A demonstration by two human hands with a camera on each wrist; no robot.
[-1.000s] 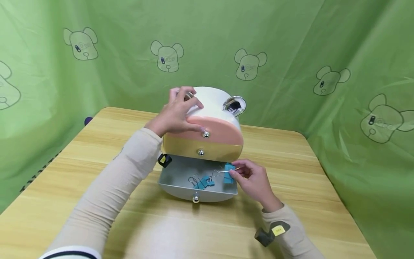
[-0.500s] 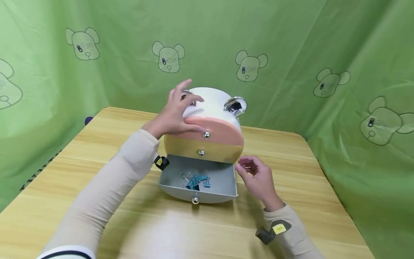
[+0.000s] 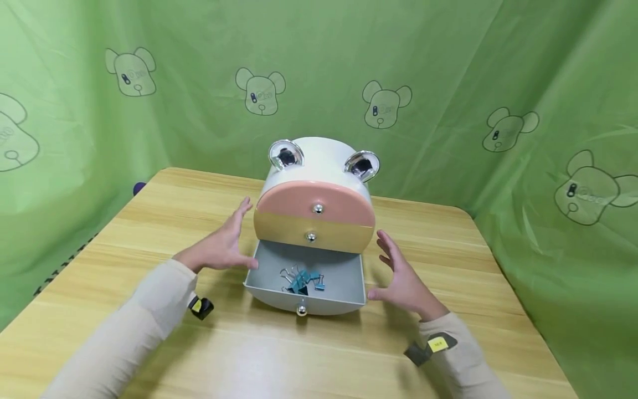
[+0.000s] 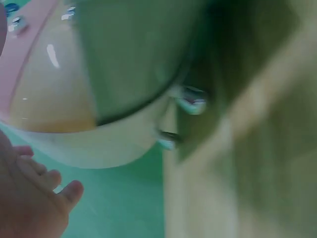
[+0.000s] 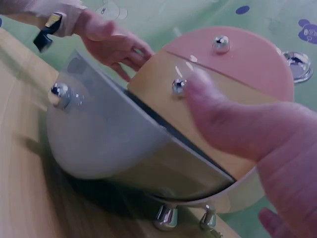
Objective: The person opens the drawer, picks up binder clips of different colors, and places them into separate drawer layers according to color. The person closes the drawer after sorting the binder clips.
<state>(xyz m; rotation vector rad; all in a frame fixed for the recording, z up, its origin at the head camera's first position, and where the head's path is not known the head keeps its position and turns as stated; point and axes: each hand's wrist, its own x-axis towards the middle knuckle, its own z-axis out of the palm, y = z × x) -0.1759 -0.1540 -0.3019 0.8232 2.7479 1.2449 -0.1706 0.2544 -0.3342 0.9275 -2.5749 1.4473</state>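
A small frog-like drawer box (image 3: pixel 324 158) stands on the table, white on top with a pink and a yellow drawer front. Its grey bottom drawer (image 3: pixel 331 257) is pulled out, holding several blue binder clips (image 3: pixel 301 281) in a heap near the front. My left hand (image 3: pixel 221 244) is at the drawer's left side, fingers spread, thumb tip overlapping the rim in the head view. On the other side my right hand (image 3: pixel 401 280) is spread too, thumb close to the drawer's right front corner. Both hands hold nothing. In the right wrist view, my right thumb (image 5: pixel 218 114) overlaps the yellow drawer front (image 5: pixel 158 79).
A silver knob (image 3: pixel 301 310) sticks out from the grey drawer's front. Two shiny eye-shaped pieces (image 3: pixel 286 156) rise from the box's top. Silver feet (image 5: pixel 166 216) show below it. Green cloth (image 3: pixel 319 44) with bear-head drawings hangs around the wooden table (image 3: pixel 279 366).
A blue binder clip left my right hand and joined the heap in the drawer. My left hand came off the box's top, moving down and left; my right hand spread and shifted slightly right.
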